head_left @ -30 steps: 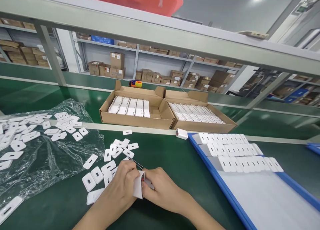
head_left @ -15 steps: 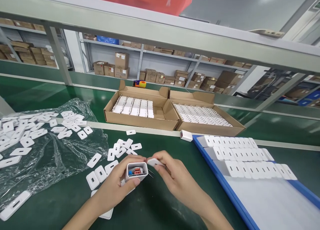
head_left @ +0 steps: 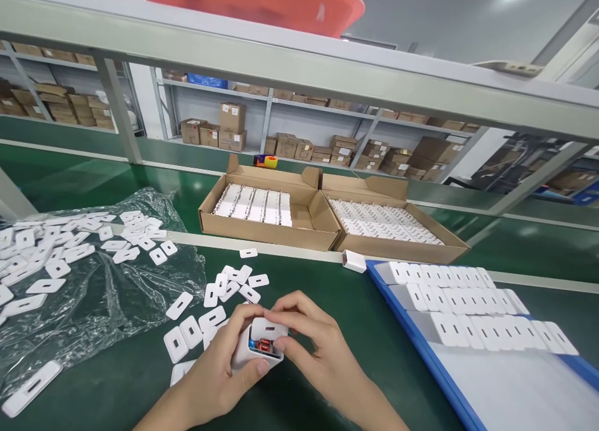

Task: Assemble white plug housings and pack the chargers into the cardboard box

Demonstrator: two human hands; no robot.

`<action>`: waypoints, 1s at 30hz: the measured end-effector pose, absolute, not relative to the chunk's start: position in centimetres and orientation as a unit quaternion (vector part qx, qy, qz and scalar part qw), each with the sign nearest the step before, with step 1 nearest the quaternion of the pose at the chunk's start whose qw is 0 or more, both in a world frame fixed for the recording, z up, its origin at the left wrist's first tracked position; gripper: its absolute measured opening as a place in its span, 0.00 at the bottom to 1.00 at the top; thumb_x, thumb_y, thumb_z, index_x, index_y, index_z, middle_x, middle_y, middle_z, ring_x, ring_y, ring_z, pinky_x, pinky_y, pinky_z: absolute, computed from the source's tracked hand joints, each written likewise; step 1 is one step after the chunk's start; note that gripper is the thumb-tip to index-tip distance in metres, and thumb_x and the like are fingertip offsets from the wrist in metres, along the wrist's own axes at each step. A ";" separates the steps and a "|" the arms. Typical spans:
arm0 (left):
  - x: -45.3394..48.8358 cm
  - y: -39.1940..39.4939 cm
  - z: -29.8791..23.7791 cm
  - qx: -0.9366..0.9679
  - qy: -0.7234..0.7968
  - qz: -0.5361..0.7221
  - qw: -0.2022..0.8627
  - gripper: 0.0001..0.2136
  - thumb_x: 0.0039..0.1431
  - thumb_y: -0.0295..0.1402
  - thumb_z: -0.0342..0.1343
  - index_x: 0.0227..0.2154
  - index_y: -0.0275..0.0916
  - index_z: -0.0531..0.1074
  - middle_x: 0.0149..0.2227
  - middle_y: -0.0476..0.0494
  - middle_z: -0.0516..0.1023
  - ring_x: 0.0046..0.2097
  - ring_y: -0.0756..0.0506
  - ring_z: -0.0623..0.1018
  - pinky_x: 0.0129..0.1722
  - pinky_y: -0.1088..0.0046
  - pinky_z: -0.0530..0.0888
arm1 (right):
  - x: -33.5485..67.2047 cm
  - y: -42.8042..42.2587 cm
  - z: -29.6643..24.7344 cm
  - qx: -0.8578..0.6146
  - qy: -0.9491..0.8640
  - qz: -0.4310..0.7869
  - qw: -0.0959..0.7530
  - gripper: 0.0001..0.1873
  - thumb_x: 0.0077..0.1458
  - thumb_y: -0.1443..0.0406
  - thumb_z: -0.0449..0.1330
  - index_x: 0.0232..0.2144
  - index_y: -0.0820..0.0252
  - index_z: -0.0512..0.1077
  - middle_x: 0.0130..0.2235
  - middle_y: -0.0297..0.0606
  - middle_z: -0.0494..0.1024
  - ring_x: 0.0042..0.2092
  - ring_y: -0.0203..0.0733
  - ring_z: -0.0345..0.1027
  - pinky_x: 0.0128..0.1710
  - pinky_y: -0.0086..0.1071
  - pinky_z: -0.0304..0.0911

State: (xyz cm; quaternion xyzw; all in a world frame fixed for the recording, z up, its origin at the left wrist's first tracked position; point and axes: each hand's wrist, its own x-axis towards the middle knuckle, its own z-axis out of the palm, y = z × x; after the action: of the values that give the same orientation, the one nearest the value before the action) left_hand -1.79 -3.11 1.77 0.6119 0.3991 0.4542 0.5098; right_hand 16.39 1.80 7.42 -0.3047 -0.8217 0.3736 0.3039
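My left hand (head_left: 224, 368) is wrapped round a white charger housing (head_left: 244, 351), its open end facing me. Red and blue electronic parts (head_left: 262, 345) show inside. My right hand (head_left: 311, 340) pinches a white slotted end cap (head_left: 266, 329) between thumb and fingers. That cap is tilted over the upper part of the housing's opening, and the lower part stays uncovered. Just left of my left hand, loose white end caps (head_left: 175, 344) lie on the green table.
More caps (head_left: 70, 237) are heaped on clear plastic film (head_left: 116, 294) at left. Two cardboard boxes (head_left: 271, 231) of white parts stand at the back. A blue-edged tray (head_left: 412, 337) at right holds rows of white chargers (head_left: 468, 328). One housing (head_left: 354, 261) lies near the tray's corner.
My right hand has moved left and brought the end cap from beside the housing onto its opening. The housing is still in my left hand and sits slightly lower in view.
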 end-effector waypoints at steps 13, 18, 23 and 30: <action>-0.8 -3.8 1.5 0.563 0.369 0.495 0.549 0.29 0.58 0.55 0.52 0.57 0.50 0.49 0.41 0.47 0.71 0.37 0.47 0.73 0.38 0.73 0.68 | 17.2 1.7 6.3 -0.214 -0.877 0.138 0.408 0.11 0.63 0.72 0.52 0.44 0.58 0.71 0.36 0.40 0.78 0.36 0.37 0.73 0.35 0.27 0.71; -1.0 -3.7 0.9 0.593 0.369 0.482 0.529 0.24 0.61 0.51 0.52 0.54 0.49 0.50 0.43 0.46 0.69 0.38 0.47 0.73 0.39 0.73 0.69 | 16.6 0.9 5.8 -0.225 -0.855 0.162 0.438 0.08 0.62 0.72 0.54 0.40 0.60 0.73 0.32 0.39 0.78 0.32 0.37 0.72 0.30 0.28 0.69; -1.1 -3.6 0.9 0.580 0.384 0.483 0.532 0.22 0.61 0.50 0.52 0.51 0.48 0.51 0.41 0.48 0.68 0.36 0.48 0.70 0.36 0.74 0.67 | 16.1 0.5 5.5 -0.219 -0.829 0.166 0.487 0.10 0.60 0.75 0.55 0.41 0.61 0.73 0.33 0.40 0.79 0.33 0.38 0.74 0.30 0.27 0.70; -1.6 -3.4 0.6 0.631 0.381 0.476 0.479 0.13 0.65 0.46 0.47 0.45 0.48 0.52 0.36 0.51 0.64 0.32 0.49 0.68 0.32 0.74 0.67 | 15.1 0.0 5.0 -0.245 -0.800 0.223 0.500 0.10 0.59 0.74 0.57 0.38 0.58 0.75 0.35 0.39 0.79 0.34 0.37 0.72 0.33 0.29 0.69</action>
State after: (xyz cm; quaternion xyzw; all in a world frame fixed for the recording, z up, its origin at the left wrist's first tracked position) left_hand -1.62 -3.43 0.58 0.6313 0.3812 0.4764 0.4789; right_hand 15.08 -0.05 5.02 -0.2453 -0.8002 0.2230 0.4999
